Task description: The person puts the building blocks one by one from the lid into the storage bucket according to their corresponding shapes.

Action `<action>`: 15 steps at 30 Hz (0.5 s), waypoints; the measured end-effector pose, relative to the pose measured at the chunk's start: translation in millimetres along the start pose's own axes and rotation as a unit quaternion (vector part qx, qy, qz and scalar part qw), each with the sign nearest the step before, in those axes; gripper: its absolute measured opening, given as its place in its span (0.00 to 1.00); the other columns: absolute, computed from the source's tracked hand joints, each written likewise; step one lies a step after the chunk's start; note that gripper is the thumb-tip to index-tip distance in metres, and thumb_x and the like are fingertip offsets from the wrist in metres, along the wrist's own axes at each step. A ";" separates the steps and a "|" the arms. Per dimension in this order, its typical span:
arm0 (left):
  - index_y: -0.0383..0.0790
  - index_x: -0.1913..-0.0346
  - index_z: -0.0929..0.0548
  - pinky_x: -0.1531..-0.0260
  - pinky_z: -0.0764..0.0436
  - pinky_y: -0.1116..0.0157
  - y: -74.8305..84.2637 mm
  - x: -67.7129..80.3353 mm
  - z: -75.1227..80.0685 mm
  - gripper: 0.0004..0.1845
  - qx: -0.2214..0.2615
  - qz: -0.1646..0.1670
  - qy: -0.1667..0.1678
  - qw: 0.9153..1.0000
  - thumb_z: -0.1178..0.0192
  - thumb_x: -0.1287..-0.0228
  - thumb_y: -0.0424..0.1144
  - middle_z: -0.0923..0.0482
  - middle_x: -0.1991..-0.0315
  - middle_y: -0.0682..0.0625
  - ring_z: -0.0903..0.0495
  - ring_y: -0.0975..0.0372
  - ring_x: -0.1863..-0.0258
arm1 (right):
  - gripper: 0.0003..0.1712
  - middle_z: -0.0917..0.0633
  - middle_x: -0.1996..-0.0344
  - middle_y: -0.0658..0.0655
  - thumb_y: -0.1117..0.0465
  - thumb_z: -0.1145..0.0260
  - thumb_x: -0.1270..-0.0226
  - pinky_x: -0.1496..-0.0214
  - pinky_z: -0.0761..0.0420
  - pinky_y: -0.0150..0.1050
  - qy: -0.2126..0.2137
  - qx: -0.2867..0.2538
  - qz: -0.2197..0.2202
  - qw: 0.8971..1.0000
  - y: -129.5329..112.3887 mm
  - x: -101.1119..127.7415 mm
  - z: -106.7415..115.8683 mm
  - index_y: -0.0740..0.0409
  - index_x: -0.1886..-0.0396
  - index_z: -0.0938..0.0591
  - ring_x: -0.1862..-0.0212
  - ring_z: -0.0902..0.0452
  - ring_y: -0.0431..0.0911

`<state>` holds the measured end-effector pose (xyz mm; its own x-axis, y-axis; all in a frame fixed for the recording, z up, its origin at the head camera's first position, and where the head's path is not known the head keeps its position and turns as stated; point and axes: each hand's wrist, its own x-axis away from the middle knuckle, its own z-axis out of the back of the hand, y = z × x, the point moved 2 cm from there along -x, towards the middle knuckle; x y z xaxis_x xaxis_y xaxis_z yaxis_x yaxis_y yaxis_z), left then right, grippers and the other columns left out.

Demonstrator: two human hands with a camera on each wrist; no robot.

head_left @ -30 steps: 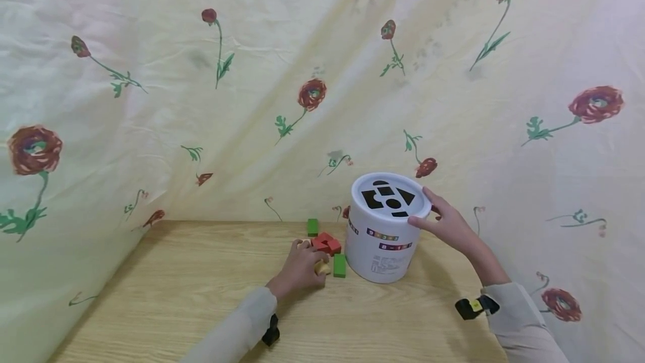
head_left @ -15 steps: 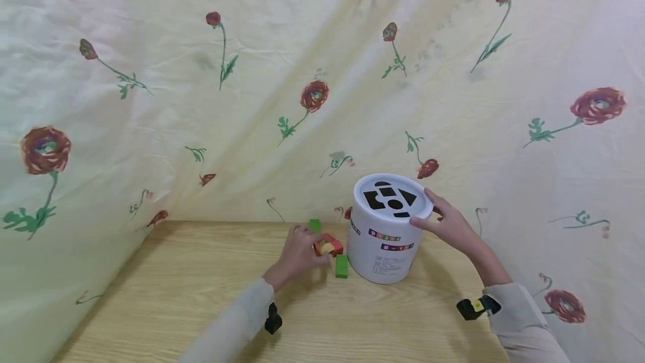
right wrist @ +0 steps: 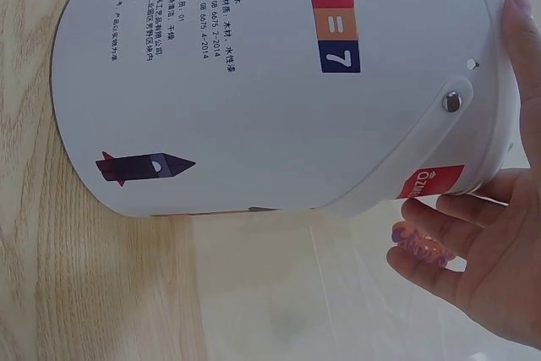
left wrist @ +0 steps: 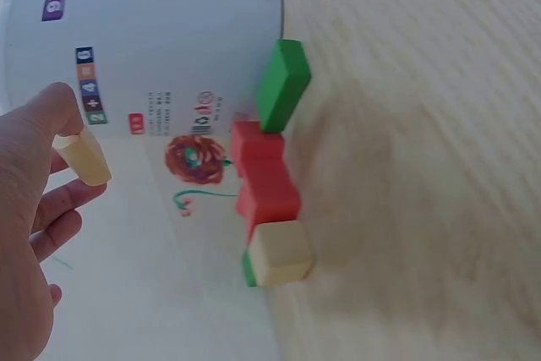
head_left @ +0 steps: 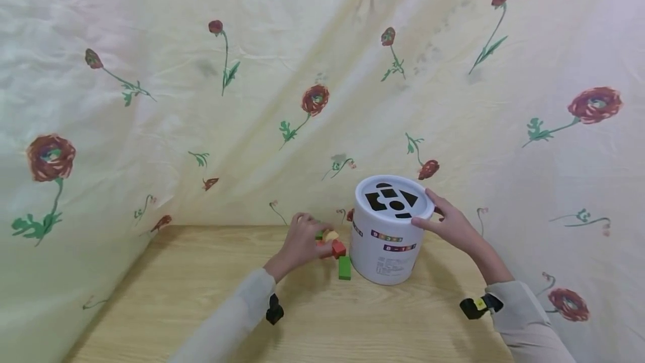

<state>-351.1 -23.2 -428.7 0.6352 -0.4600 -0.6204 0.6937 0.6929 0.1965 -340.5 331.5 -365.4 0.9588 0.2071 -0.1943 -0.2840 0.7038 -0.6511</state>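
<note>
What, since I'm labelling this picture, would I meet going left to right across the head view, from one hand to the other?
Left hand → pale yellow block that it pinches → nearer green block → white bucket → right hand.

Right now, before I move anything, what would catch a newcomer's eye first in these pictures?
Probably the white bucket, right of centre in the head view, with dark holes in its lid and the right grip holding it. Next come the red blocks on the table to its left, where the left grip pinches a yellow block. Red-flowered cloth fills the background.
</note>
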 end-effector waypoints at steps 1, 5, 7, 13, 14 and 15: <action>0.46 0.54 0.10 0.39 0.29 0.44 0.6 -2.3 2.4 0.14 -0.001 0.000 -0.002 1.000 0.27 0.43 0.43 0.09 0.60 0.51 0.24 0.57 0.60 | 0.60 0.44 0.21 0.72 0.42 0.31 0.32 0.35 0.33 0.73 0.000 0.000 -0.001 1.000 0.1 -0.1 0.1 0.60 0.17 0.55 0.26 0.42 0.72; 0.45 0.54 0.10 0.38 0.29 0.43 2.8 -11.9 13.5 0.13 -0.001 -0.010 0.003 1.000 0.28 0.42 0.42 0.09 0.61 0.51 0.24 0.57 0.60 | 0.60 0.44 0.22 0.73 0.42 0.31 0.32 0.35 0.33 0.73 0.000 0.001 0.000 1.000 0.1 0.4 0.1 0.61 0.17 0.55 0.26 0.42 0.72; 0.45 0.53 0.10 0.38 0.29 0.43 4.2 -18.1 19.8 0.13 -0.005 -0.021 0.010 1.000 0.29 0.41 0.42 0.09 0.61 0.51 0.23 0.57 0.60 | 0.59 0.44 0.22 0.73 0.42 0.31 0.32 0.35 0.33 0.73 0.000 0.000 0.001 1.000 0.0 0.9 0.0 0.61 0.17 0.55 0.26 0.41 0.72; 0.46 0.52 0.11 0.39 0.29 0.45 11.1 -41.9 35.9 0.13 -0.015 -0.042 0.035 0.998 0.30 0.38 0.43 0.10 0.62 0.52 0.22 0.57 0.59 | 0.60 0.44 0.22 0.73 0.42 0.30 0.33 0.34 0.32 0.71 0.003 -0.003 0.003 1.000 -1.2 2.3 0.5 0.61 0.17 0.55 0.26 0.41 0.72; 0.46 0.51 0.11 0.39 0.29 0.45 13.0 -46.3 38.3 0.13 -0.015 -0.042 0.038 0.998 0.30 0.38 0.43 0.10 0.62 0.52 0.22 0.57 0.59 | 0.60 0.44 0.22 0.73 0.42 0.30 0.33 0.34 0.32 0.71 0.004 -0.002 0.003 1.000 -1.5 2.5 0.5 0.61 0.17 0.55 0.26 0.41 0.72; 0.46 0.51 0.11 0.38 0.29 0.45 15.0 -50.8 40.5 0.13 -0.015 -0.041 0.041 0.998 0.30 0.38 0.43 0.10 0.61 0.52 0.22 0.57 0.58 | 0.60 0.44 0.22 0.73 0.42 0.30 0.33 0.34 0.32 0.71 0.005 -0.002 0.003 1.000 -1.9 2.8 0.3 0.61 0.17 0.54 0.26 0.41 0.72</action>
<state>-359.2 -11.9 -363.5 0.5462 -0.4703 -0.6932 0.7314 0.6711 0.1210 -337.3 330.9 -364.4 0.9573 0.2043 -0.2047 -0.2890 0.7006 -0.6524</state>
